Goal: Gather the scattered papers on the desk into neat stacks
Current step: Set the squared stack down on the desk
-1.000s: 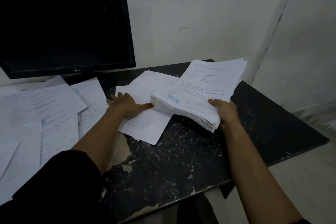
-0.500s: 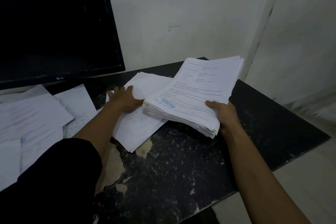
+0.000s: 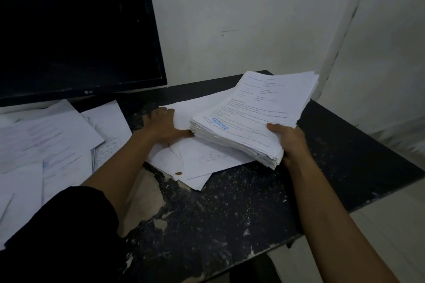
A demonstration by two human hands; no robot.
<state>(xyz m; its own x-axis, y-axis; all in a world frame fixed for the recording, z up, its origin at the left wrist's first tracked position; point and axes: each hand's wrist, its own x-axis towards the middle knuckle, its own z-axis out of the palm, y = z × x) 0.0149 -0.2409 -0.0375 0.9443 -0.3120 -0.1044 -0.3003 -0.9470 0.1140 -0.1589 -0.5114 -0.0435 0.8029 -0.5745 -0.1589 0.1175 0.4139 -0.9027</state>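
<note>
"LG" monitor (image 3: 76, 32) (stack (image 3: 253, 117) stamp unreadable)

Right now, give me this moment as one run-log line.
right hand: grips thick paper stack at near corner | left hand: flat on loose sheets beside stack | scattered papers under monitor: ungathered

**Papers Across the Desk**

The monitor (image 3: 69, 34) stands at the desk's (image 3: 230, 225) back left. Scattered sheets (image 3: 46, 145) lie before it. Right of them, loose sheets (image 3: 197, 163) lie under the left hand (image 3: 161, 126). The stack (image 3: 250, 117), held by the right hand (image 3: 289, 142), overlaps them.
</note>
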